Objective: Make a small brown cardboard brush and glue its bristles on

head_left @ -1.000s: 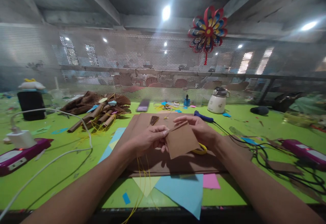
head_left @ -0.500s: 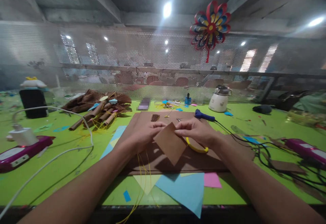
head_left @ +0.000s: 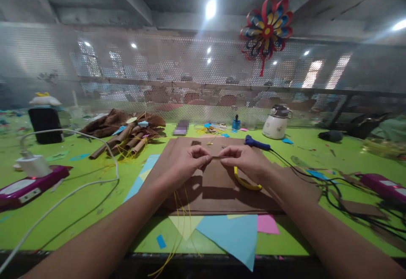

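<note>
My left hand [head_left: 192, 165] and my right hand [head_left: 242, 160] pinch a piece of brown paper [head_left: 217, 157] between them, above a brown cardboard sheet [head_left: 187, 205]. The paper is seen almost edge-on, so only a thin line of it shows between the fingertips. Below it a dark shadow falls on the cardboard. A curved yellow thing [head_left: 249, 184] lies under my right hand, partly hidden by it. Beyond that hand rests a blue tool [head_left: 257, 143] with a black cord. Yellow strings [head_left: 182, 215] trail over the cardboard's near edge beside my left forearm.
Rolled brown paper tubes [head_left: 127, 143] lie at the back left. A white charger [head_left: 33, 165] sits on a purple power strip [head_left: 34, 188]. A white bottle [head_left: 275, 122] stands behind. Black cables [head_left: 333, 203] tangle at right. Blue paper [head_left: 233, 236] overhangs the front edge.
The brown paper, which faced me as a diamond hanging below my fingers, has turned nearly edge-on. My fingertips now pinch it on both sides, and the view has shifted slightly.
</note>
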The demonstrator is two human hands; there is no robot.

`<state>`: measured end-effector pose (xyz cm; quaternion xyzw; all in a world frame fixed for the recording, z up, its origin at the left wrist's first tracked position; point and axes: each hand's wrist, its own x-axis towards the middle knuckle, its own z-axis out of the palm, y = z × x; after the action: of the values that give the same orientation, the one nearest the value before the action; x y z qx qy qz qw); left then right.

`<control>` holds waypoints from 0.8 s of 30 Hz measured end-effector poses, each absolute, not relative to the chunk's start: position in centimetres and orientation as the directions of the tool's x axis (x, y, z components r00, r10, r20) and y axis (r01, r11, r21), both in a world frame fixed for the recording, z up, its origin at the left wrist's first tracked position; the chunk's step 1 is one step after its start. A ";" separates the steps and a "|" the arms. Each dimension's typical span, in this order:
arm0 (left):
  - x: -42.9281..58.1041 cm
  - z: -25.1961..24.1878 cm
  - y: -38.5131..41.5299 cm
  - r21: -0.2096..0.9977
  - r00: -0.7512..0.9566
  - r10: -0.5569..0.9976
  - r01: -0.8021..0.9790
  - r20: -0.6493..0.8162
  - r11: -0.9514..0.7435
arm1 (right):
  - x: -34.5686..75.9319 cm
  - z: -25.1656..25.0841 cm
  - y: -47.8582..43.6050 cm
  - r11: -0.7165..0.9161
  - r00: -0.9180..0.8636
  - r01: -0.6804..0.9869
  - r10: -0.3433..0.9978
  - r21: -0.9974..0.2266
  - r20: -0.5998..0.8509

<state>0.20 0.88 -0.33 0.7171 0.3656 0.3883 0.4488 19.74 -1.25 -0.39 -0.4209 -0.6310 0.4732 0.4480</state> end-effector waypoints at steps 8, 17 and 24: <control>-0.2 -0.1 0.9 0.901 0.432 0.854 0.179 0.289 -0.396 | 19.8 -0.9 -0.6 0.209 -0.154 -0.051 0.964 -0.977 0.215; 0.1 0.9 -0.4 0.969 0.508 0.852 0.121 0.127 -0.217 | 19.3 -0.2 -1.7 0.370 -0.208 0.100 0.916 -0.924 0.344; 0.0 0.1 0.3 0.928 0.628 0.774 0.236 0.081 -0.289 | 19.4 -0.7 -1.3 0.485 -0.257 0.136 0.859 -0.864 0.442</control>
<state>-0.03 0.27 0.10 0.7549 0.3344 0.2727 0.4938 19.40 -1.30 -0.69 -0.3533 -0.7040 0.3642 0.4969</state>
